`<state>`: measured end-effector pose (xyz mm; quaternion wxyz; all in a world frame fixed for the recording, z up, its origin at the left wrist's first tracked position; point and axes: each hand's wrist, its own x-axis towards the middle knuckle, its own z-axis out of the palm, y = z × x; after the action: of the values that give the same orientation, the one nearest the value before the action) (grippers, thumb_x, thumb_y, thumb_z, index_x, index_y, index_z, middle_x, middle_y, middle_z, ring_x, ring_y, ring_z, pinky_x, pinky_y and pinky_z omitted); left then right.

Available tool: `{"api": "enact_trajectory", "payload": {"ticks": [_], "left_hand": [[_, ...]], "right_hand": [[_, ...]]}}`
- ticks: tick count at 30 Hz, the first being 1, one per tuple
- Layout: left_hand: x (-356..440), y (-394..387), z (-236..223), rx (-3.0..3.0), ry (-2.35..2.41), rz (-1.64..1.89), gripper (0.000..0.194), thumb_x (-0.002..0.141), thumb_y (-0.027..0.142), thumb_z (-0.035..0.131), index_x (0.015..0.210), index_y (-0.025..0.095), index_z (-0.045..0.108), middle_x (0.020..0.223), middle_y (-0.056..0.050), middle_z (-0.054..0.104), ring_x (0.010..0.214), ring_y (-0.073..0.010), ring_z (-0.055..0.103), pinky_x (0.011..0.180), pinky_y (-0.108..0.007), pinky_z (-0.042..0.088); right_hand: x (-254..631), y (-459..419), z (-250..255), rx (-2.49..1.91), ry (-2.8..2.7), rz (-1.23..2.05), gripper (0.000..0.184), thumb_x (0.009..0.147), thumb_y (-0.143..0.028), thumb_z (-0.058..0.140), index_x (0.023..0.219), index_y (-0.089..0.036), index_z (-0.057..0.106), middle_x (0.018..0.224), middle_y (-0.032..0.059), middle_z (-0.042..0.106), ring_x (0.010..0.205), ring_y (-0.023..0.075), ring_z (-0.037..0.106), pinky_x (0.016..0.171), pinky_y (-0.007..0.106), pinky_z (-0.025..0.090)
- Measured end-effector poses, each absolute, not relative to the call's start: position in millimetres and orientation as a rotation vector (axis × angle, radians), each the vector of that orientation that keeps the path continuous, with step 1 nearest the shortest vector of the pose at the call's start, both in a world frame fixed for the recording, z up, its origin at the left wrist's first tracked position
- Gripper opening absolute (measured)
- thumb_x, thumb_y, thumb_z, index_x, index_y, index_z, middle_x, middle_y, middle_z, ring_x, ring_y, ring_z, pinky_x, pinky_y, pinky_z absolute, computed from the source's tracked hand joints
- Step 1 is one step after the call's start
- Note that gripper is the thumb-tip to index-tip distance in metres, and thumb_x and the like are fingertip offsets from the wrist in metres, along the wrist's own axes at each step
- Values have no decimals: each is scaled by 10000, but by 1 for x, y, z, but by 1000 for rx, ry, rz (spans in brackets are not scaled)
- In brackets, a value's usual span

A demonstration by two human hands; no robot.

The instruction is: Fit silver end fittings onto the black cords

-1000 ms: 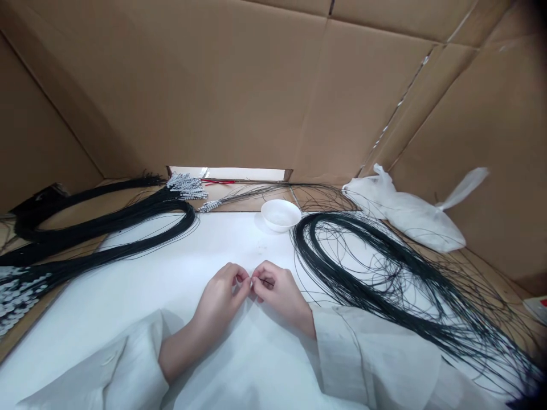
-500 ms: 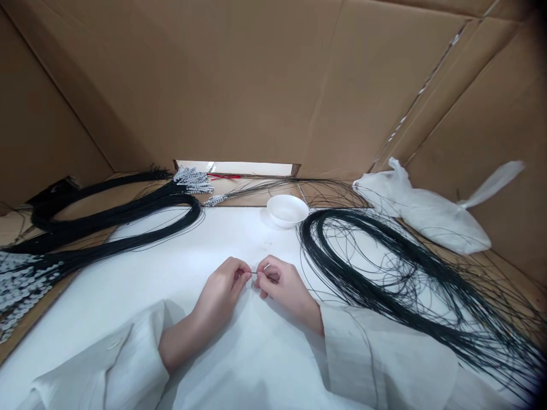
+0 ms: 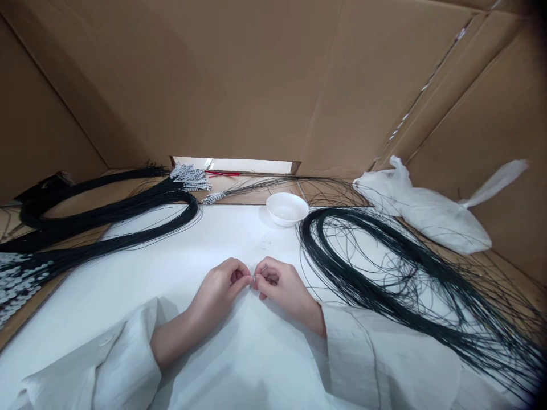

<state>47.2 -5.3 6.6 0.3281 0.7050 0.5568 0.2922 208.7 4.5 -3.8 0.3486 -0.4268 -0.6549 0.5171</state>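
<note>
My left hand (image 3: 220, 289) and my right hand (image 3: 288, 286) meet fingertip to fingertip low over the white tabletop (image 3: 141, 273). Both are closed in a pinch on a thin dark strand (image 3: 252, 277), of which only a short bit shows between them. A small thin shiny piece (image 3: 264, 267) sticks up by the right index finger; I cannot make out what it is. The rest of the strand is hidden by the fingers. Beyond the hands stands a white bowl (image 3: 287, 220), its inside hard to see. A loose coil of black cords (image 3: 363, 291) lies right of my right hand.
Bundled black cords (image 3: 141, 230) with white-wrapped ends (image 3: 190, 177) lie on the left. A smaller bundle with a white end (image 3: 213, 197) and a red strip (image 3: 222, 173) lie at the back. A tied white plastic bag (image 3: 444, 219) rests back right. Cardboard walls (image 3: 239, 80) enclose the table.
The two hands' fingertips have drawn slightly closer, so less of the strand shows between them. Both still pinch it. The camera view has shifted slightly.
</note>
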Motion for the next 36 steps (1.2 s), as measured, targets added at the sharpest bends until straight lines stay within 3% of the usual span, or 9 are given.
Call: {"api": "enact_trajectory", "payload": {"ticks": [10,18,23,30,36], "left_hand": [[48,-8,11,1940,1469,783,184,821,272,403,771,199,563,722,-10,597,631,-148,527,595,-252,396],[57,-4,9,1994,1529,761,126,785,268,438,709,201,513,693,-1,570,635,-157,522,580,-252,384],[70,8,5,2048,1571,751,134,805,271,424,726,195,500,725,-9,570,641,-159,522,594,-269,392],[70,34,1,2240,1655,762,215,854,253,378,964,175,544,901,-51,599,778,-186,575,665,-294,433],[78,49,-6,2328,1649,692,202,844,223,410,912,185,597,921,-59,604,839,-216,589,654,-295,429]], "right_hand": [[209,7,-5,-1121,-1680,1374,123,772,-198,475,827,-148,574,680,17,614,514,92,550,542,218,432],[209,5,-2,-1182,-1778,1185,133,784,-185,470,751,-156,596,570,-7,562,524,99,517,527,206,386],[214,11,4,-1235,-1783,1072,173,791,-193,460,728,-157,617,625,9,588,572,110,522,557,210,394],[224,30,7,-1381,-1536,1040,126,750,-198,497,710,-126,593,611,33,600,548,123,550,548,223,428],[227,38,3,-1416,-1448,1107,155,748,-232,518,704,-106,597,619,62,624,503,113,556,510,215,444]]}}
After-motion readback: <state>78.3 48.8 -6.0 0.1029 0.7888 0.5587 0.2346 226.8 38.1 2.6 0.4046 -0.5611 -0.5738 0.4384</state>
